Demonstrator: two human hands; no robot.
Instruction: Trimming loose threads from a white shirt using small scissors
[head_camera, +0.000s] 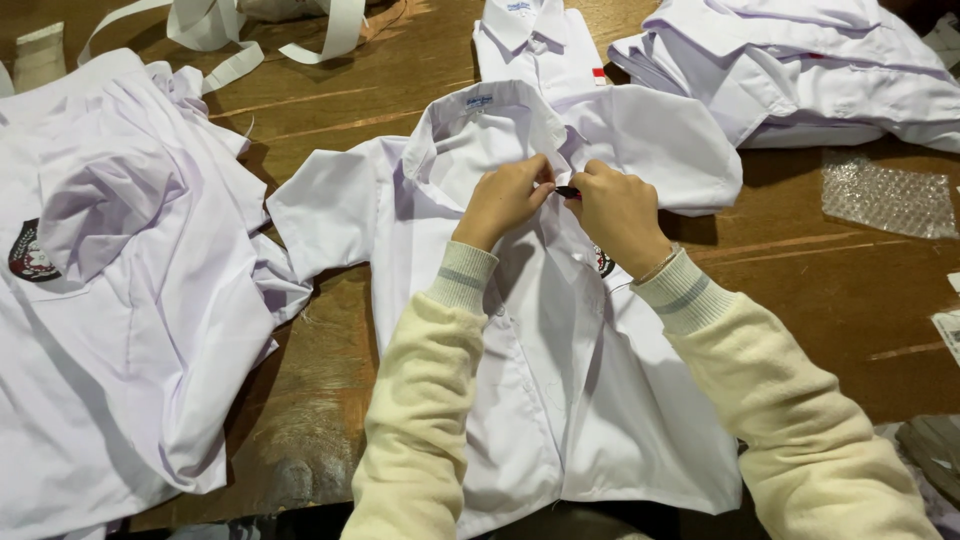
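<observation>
Shirt in hand: a white short-sleeved shirt (560, 380) of smooth, thin woven cloth is laid face up on the table, collar away from the person, directly under both hands; its front edges meet along a buttoned placket, and a small dark badge peeks out just beside the right wrist.
Left hand: the left hand (503, 199) is closed in a pinch, fingers curled onto the shirt's front edge just below the collar.
Right hand: the right hand (618, 213) is likewise closed, its fingertips pressed to the same edge and touching the left hand's fingertips; a small dark thing (567, 191) is pinched between the two hands, too small to be identified.
Sleeves: two cream knitted sleeves with ribbed, grey-striped cuffs are worn on the arms.
Table: a brown wooden table (830, 290), worn and scratched, with pale streaks, is seen under everything.
Other shirts: three more white garment heaps are counted — a crumpled pile (120, 300) with a dark round badge well left of the left hand, a folded shirt (535, 45) beyond the hands, and a loose heap (800, 70) beyond and right of the right hand.
Strips: several flat white strips (225, 40) are curled at the far left.
Bubble wrap: one clear, dimpled sheet (888, 198) lies well right of the right hand.
</observation>
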